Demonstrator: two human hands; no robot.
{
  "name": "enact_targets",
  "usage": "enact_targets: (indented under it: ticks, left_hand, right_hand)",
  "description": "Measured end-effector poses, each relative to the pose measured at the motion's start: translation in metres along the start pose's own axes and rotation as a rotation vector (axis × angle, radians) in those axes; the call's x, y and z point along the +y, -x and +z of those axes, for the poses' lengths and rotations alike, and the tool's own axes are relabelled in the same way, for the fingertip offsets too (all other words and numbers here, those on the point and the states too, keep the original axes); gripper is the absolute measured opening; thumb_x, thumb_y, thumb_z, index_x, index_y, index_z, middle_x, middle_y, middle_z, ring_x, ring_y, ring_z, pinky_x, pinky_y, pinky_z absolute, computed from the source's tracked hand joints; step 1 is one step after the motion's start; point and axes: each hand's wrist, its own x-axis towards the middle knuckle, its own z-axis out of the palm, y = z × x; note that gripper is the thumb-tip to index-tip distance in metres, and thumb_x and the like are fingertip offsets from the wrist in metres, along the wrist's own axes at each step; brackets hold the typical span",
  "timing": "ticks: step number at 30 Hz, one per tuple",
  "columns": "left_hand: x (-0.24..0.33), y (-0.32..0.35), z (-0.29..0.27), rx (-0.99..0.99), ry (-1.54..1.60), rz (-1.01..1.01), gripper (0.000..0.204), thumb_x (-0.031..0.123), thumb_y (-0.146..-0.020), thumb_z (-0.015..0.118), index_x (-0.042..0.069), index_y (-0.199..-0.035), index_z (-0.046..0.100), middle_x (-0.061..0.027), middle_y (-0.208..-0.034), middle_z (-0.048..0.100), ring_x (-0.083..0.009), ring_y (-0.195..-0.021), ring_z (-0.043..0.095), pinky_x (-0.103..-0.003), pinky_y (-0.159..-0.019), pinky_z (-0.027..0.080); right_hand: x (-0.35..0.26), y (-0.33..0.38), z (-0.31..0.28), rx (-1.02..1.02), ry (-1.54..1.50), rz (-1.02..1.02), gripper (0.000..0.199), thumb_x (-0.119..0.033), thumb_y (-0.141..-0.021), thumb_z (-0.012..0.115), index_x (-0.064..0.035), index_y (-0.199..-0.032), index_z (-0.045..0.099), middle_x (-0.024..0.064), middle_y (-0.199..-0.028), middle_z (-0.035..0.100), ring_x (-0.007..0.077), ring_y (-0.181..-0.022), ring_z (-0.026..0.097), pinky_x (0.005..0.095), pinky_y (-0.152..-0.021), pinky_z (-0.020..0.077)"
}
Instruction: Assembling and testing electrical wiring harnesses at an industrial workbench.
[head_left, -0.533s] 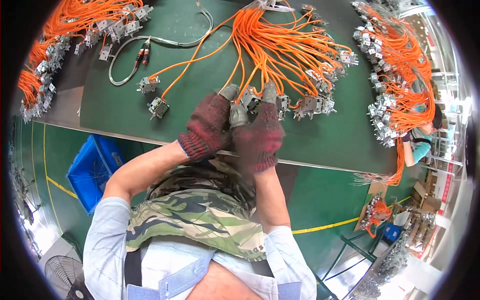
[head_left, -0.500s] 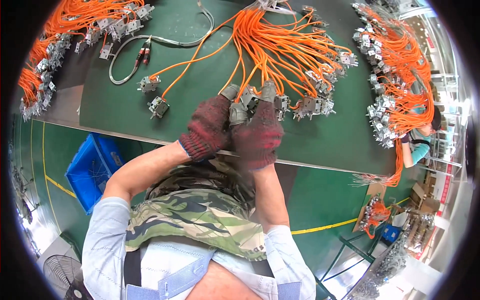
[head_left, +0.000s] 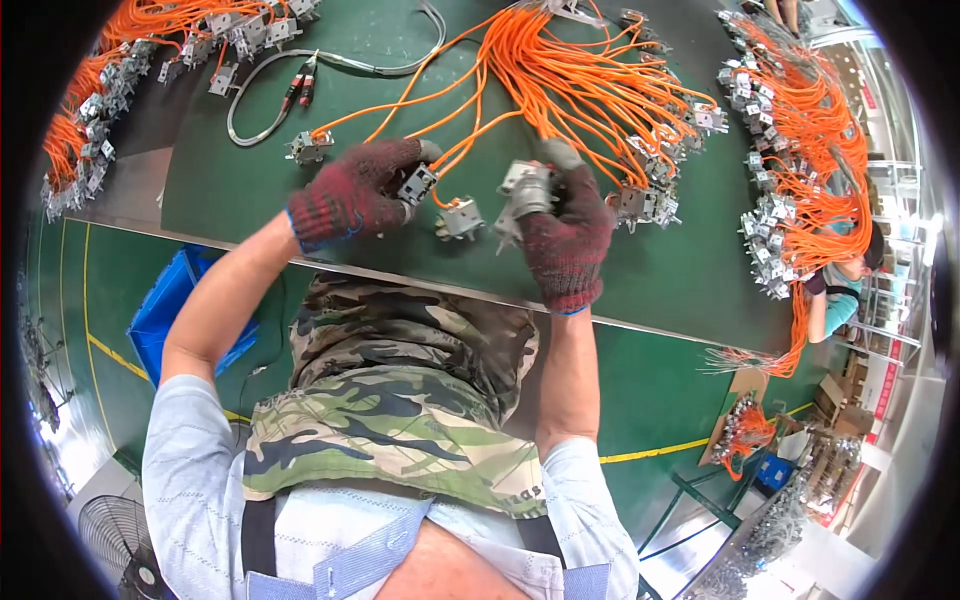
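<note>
My left hand (head_left: 360, 190), in a dark red knitted glove with grey fingertips, pinches a small metal connector block (head_left: 417, 185) on an orange cable. My right hand (head_left: 568, 235), gloved alike, has thumb and fingers closed on another metal block (head_left: 524, 178); motion blurs the pieces there. Between the hands a third connector block (head_left: 459, 218) lies on the green tabletop (head_left: 400, 250). A further block (head_left: 310, 147) rests beyond my left hand. All their orange cables (head_left: 540, 60) fan out from a bundle tied at the far side.
Red-and-black clips (head_left: 300, 88) end a grey cable left of the bundle. More orange cable bundles lie at the far left (head_left: 75, 150) and right (head_left: 820, 150). A blue crate (head_left: 165, 310) stands below the table edge. At the right, a person's arm (head_left: 832, 308) shows.
My hands have drawn apart from the middle. The left has gone left with a connector block; the right has gone right with another. One block now lies exposed between them.
</note>
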Motion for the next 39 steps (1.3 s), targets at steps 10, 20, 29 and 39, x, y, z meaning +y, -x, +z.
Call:
enact_targets:
  ticks: [10,20,29,39]
  left_hand:
    - [0.005,-0.015,-0.027,-0.173,-0.781,0.112,0.057,0.009,-0.073,0.070,0.007,-0.130,0.063,-0.0148,-0.122,0.065,-0.0381,-0.105,0.070,-0.048,-0.085,0.059]
    - [-0.007,-0.005,-0.013,-0.084,-0.734,0.299,0.062,0.025,-0.081,0.081,0.003,-0.135,0.060,-0.0178,-0.126,0.063,-0.0387,-0.107,0.069,-0.048,-0.091,0.057]
    - [-0.002,-0.003,-0.017,-0.138,-0.813,0.327,0.057,0.053,-0.085,0.077,0.005,-0.115,0.075,-0.0149,-0.133,0.067,-0.0345,-0.114,0.066,-0.045,-0.094,0.056]
    - [0.015,0.009,0.031,0.040,-1.341,0.431,0.051,0.036,-0.076,0.074,0.001,-0.113,0.072,-0.0190,-0.133,0.062,-0.0402,-0.127,0.055,-0.057,-0.103,0.044]
  right_hand:
    - [-0.017,0.012,0.010,-0.636,1.073,-0.161,0.033,-0.036,-0.083,0.077,-0.0086,-0.099,0.067,0.0185,-0.096,0.072,0.0409,-0.089,0.071,0.0515,-0.075,0.0554]
    - [0.005,0.031,0.062,-0.430,1.127,-0.507,0.042,-0.035,-0.086,0.070,-0.0103,-0.121,0.068,0.0099,-0.101,0.065,0.0306,-0.100,0.060,0.0498,-0.091,0.0448]
    - [-0.008,0.006,0.037,-0.440,0.959,-0.258,0.046,-0.029,-0.087,0.065,-0.0033,-0.125,0.068,0.0142,-0.100,0.075,0.0362,-0.101,0.068,0.0596,-0.113,0.0361]
    - [-0.021,0.009,0.028,-0.545,0.930,-0.323,0.036,-0.025,-0.079,0.075,-0.0061,-0.109,0.067,0.0139,-0.091,0.074,0.0323,-0.096,0.070,0.0540,-0.102,0.0438]
